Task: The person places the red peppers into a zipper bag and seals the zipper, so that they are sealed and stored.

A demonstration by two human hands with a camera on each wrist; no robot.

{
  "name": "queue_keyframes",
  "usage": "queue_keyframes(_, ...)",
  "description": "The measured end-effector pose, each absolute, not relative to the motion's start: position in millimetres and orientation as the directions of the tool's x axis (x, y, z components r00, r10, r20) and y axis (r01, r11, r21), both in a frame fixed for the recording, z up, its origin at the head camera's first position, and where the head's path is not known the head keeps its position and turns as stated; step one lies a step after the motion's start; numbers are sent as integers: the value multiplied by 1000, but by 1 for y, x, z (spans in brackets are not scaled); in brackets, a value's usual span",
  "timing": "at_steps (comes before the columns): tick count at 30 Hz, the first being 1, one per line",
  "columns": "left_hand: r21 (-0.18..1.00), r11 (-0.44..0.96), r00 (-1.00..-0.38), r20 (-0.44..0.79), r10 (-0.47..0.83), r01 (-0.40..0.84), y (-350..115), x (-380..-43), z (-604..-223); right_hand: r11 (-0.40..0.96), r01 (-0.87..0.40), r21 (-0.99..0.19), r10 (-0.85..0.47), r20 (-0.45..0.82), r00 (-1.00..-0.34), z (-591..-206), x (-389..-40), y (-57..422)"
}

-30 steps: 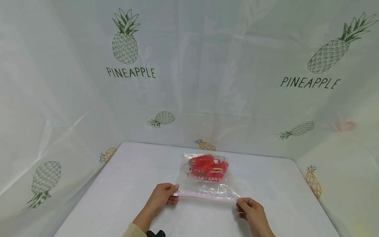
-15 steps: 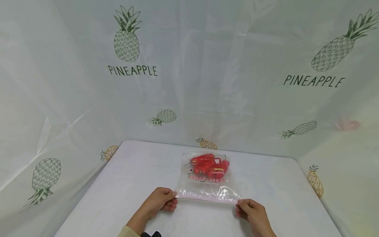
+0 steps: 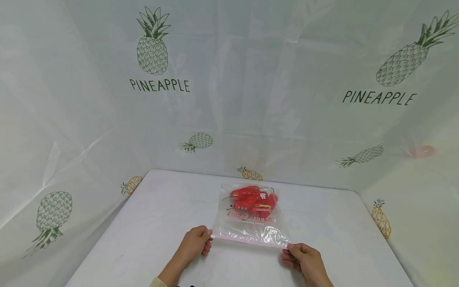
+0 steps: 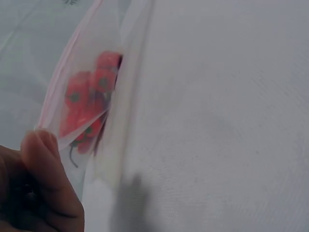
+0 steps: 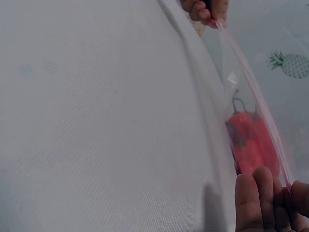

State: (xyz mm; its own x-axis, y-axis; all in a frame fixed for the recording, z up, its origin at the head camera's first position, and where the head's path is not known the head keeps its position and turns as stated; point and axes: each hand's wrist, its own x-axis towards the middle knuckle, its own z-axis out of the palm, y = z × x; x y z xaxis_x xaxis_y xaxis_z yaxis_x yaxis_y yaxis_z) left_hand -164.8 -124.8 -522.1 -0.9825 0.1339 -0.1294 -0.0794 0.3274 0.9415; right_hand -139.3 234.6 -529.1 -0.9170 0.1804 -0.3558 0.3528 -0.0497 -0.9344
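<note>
A clear zip bag [image 3: 247, 230] with a pink zip strip [image 3: 251, 241] and printed lettering lies on the white table, its strip edge nearest me. Several red peppers [image 3: 263, 209] with thin stems sit inside, toward the far end. My left hand [image 3: 195, 244] pinches the strip's left corner between thumb and finger. At the right corner my right hand [image 3: 305, 261] pinches the same strip. Both wrist views show the strip edge held up off the table, with the peppers [image 4: 87, 104] seen through the film.
The white table [image 3: 161, 211] extends around the bag on all sides. Behind it and at both sides hang pale plastic sheets [image 3: 258, 99] printed with pineapples. A blurred reddish shape [image 3: 421, 150] shows through the right sheet.
Both hands keep their hold on the corners. The left hand has shifted slightly left, the right hand slightly down, and the strip looks straighter. The head view has tilted a little.
</note>
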Motion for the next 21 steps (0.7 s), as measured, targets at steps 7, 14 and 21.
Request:
queue_keyframes(7, 927, 371, -989, -104, 101, -60, -121, -163, -523, -62, 362, -930, 165, -367, -915, -528, -139, 234)
queue_keyframes(14, 893, 450, -986, -92, 140, -19, -120, -163, -528, -109, 347, -931, 188, -363, -913, -527, -139, 233)
queue_keyframes(21, 966, 218, -957, -188, 221, -140, -121, -160, -531, -310, 354, -882, 146, -412, -899, -528, -138, 228)
